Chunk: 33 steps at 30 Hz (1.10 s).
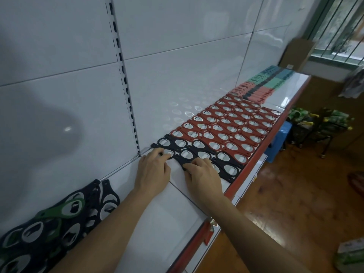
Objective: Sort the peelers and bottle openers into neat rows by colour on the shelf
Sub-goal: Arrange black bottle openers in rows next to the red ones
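Both palm-down: left hand (153,170) & right hand (202,174), fingertips on black openers (211,151) at 12 o'clock on shelf (167,223). Press vs pinch: can't tell. Red openers (226,123) at 1, peelers (262,85) beyond, unsorted pile (49,223) at 8. Openers prob. light, stiff, flat, slidey on gloss: nudge by edges, lift at narrow end.

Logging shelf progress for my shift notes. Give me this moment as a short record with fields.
Red openers: neat rows, midway along
Black openers: rows begun beside the red
Left hand: touches a black opener
Right hand: touches another black opener
Pile: black and green openers, unsorted, near end
Peelers: pink, green, blue rows, far end
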Tool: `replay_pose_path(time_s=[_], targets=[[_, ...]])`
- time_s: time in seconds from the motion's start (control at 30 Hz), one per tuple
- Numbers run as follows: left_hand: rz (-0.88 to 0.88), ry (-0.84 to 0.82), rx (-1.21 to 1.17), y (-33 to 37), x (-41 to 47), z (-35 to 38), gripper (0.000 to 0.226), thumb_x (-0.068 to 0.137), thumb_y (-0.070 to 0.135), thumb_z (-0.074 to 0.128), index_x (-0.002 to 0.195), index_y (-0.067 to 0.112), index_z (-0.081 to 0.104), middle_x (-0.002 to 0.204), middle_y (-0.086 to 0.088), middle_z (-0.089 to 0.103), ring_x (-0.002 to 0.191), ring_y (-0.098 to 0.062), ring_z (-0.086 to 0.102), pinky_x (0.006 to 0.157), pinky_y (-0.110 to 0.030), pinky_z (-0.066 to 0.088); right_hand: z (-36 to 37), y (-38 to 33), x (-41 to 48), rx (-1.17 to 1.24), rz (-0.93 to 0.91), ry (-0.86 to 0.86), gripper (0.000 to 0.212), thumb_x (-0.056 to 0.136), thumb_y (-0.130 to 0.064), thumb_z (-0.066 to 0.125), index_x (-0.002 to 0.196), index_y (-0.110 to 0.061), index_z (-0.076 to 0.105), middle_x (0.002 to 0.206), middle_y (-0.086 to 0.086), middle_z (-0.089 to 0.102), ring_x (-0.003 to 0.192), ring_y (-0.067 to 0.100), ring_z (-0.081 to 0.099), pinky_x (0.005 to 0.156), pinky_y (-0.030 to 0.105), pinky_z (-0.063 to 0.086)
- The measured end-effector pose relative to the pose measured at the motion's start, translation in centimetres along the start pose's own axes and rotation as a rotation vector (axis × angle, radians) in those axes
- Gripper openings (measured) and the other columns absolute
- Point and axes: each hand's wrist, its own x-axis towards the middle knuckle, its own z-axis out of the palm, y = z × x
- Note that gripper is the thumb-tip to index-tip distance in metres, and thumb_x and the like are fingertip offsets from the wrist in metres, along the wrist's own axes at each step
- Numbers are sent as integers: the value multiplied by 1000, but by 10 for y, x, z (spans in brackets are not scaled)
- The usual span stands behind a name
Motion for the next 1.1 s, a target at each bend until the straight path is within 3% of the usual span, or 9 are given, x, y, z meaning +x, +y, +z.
replay_pose_path(time_s=[0.27, 0.47, 0.93, 1.1], targets=[[-2, -3, -2, 2, -1, -2, 36, 91, 8, 58, 123, 18, 72, 125, -1, 60, 100, -26, 63, 93, -45, 51, -2, 1, 3, 12, 30, -33, 25, 101, -23, 57, 119, -23, 74, 109, -3, 68, 99, 17, 54, 76, 32, 51], [-25, -26, 3, 3, -1, -4, 37, 92, 10, 58, 125, 19, 70, 131, -1, 59, 109, -24, 62, 99, -44, 50, -6, 5, 5, 34, 18, -83, 26, 102, -28, 56, 122, -25, 71, 113, -4, 66, 103, 16, 52, 81, 30, 49], [-154, -62, 19, 20, -8, -16, 40, 91, 9, 55, 130, 12, 66, 137, 0, 55, 113, -25, 61, 94, -40, 54, -16, 23, 16, 20, -157, -219, 24, 102, -30, 49, 114, -23, 70, 104, -5, 61, 95, 14, 49, 79, 32, 52], [-178, -55, 82, 23, -15, -21, 41, 93, 12, 56, 133, 12, 65, 141, -4, 56, 121, -27, 59, 103, -38, 49, -19, 36, 24, 85, -246, -168, 22, 97, -31, 60, 114, -21, 70, 103, -4, 64, 94, 13, 52, 80, 30, 53]])
